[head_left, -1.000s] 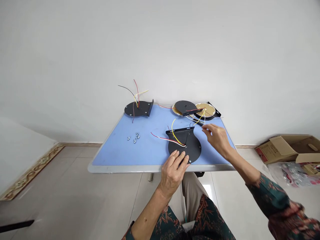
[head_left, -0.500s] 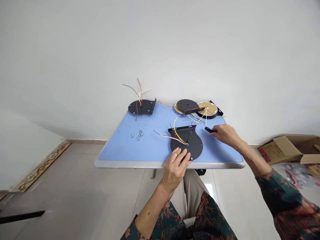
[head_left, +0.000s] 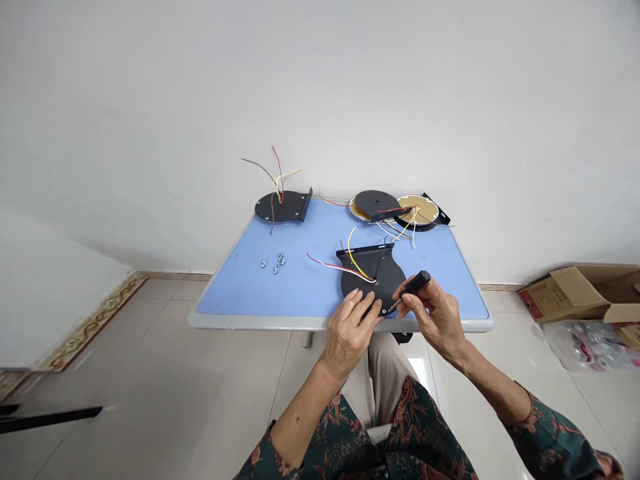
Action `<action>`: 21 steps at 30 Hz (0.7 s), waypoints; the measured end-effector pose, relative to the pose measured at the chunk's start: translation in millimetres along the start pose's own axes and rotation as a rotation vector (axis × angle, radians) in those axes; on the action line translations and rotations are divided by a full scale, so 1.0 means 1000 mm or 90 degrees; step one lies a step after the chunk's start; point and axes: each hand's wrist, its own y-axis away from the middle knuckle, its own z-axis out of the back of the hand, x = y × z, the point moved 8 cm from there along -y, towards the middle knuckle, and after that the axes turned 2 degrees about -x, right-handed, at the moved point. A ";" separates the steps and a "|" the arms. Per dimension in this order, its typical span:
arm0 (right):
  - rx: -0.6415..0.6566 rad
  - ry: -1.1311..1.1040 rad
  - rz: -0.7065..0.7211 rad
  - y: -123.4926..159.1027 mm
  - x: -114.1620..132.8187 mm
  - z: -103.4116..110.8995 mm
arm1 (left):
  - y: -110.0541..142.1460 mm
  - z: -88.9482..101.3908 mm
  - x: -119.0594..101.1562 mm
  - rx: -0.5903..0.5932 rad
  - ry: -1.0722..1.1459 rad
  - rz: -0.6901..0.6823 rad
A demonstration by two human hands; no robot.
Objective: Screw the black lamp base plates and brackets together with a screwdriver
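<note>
A black round metal plate (head_left: pixel 391 269) with a straight flanged end lies at the table's front edge, with red, white, yellow and dark wires coming out of its middle. My left hand (head_left: pixel 351 328) grips its near edge, fingers resting on top; the thumb is hidden. My right hand (head_left: pixel 440 320) is closed around a black-handled screwdriver (head_left: pixel 416 283). The screwdriver is tilted, its tip down at a screw (head_left: pixel 384 311) near the plate's front rim. Several small silver screws (head_left: pixel 279 261) lie loose to the left of the plate.
A wired black plate (head_left: pixel 293 211) sits at the back left of the blue table (head_left: pixel 235 293). Another black plate (head_left: pixel 377 202) and a tan disc (head_left: pixel 423 208) overlap at the back right, against the wall. An open cardboard box (head_left: pixel 563 293) and plastic bags (head_left: pixel 595 347) lie on the floor.
My right hand has brought the screwdriver from the table's right side to the plate's front rim, turning it tip down. My left hand has stayed on the plate.
</note>
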 end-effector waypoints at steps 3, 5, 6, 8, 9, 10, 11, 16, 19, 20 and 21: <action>-0.008 0.013 0.006 -0.001 -0.003 0.001 | -0.002 0.001 -0.001 -0.003 -0.008 -0.005; -0.011 0.010 0.013 0.000 -0.002 0.001 | -0.002 0.002 -0.002 -0.007 -0.009 -0.008; -0.011 0.008 0.017 0.000 -0.002 0.000 | -0.002 0.002 -0.002 -0.008 -0.008 -0.008; -0.008 0.004 0.024 0.000 0.000 -0.002 | -0.001 0.002 -0.001 -0.007 -0.006 -0.005; -0.007 0.004 0.027 0.001 0.000 -0.003 | -0.001 0.001 -0.001 -0.007 -0.005 -0.004; -0.006 0.006 0.030 0.001 0.001 -0.004 | 0.000 0.001 -0.001 -0.007 -0.003 -0.003; -0.004 0.008 0.034 0.001 0.001 -0.005 | 0.000 0.001 0.000 -0.008 -0.001 -0.002; -0.005 0.020 0.041 0.000 0.001 -0.005 | 0.001 0.001 0.000 -0.015 0.010 -0.002; -0.001 0.020 0.029 0.000 -0.001 -0.006 | 0.001 0.000 0.001 -0.013 0.014 0.001; 0.002 0.020 0.026 0.001 -0.001 -0.006 | 0.001 0.000 0.001 -0.012 0.016 0.003; 0.005 0.024 0.026 0.001 -0.001 -0.007 | 0.002 0.000 0.001 -0.011 0.020 0.004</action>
